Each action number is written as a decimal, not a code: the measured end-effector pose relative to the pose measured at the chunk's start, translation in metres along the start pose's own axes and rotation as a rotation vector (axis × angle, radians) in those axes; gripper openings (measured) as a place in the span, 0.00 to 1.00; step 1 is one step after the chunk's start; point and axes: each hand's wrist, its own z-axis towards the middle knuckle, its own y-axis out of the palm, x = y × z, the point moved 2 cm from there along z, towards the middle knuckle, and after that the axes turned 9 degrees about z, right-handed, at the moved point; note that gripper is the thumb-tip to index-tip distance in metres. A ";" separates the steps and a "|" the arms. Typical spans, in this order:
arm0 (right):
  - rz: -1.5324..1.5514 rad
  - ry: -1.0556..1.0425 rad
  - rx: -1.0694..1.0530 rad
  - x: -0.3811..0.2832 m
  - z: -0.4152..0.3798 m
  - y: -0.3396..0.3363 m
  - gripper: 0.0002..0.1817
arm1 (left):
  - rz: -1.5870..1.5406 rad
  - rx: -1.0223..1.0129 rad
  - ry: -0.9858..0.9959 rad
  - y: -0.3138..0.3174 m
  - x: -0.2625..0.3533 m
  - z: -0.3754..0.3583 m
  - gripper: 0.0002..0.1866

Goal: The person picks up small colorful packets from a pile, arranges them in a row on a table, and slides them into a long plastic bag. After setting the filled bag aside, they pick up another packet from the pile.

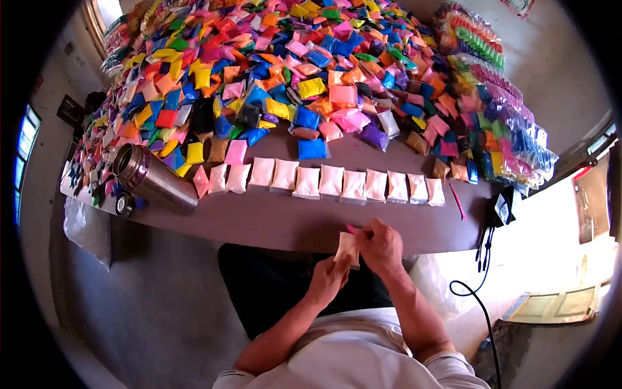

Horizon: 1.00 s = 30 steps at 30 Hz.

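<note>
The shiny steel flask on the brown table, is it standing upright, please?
No, the shiny steel flask lies on its side on the brown table, open mouth facing up-left.

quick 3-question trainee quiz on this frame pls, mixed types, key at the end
1. True or false: both hands hold one pale packet.
2. The row of pale packets lies: A) on the floor, B) on the table in front of the colourful pile, C) inside the steel flask.
3. How does the steel flask lie?

Key
1. True: left hand and right hand both grip it.
2. B.
3. On its side at the table's left, open mouth facing the pile.
</note>
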 end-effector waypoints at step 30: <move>0.083 0.043 -0.147 -0.022 -0.013 -0.009 0.23 | 0.663 0.218 0.368 -0.002 0.020 0.001 0.17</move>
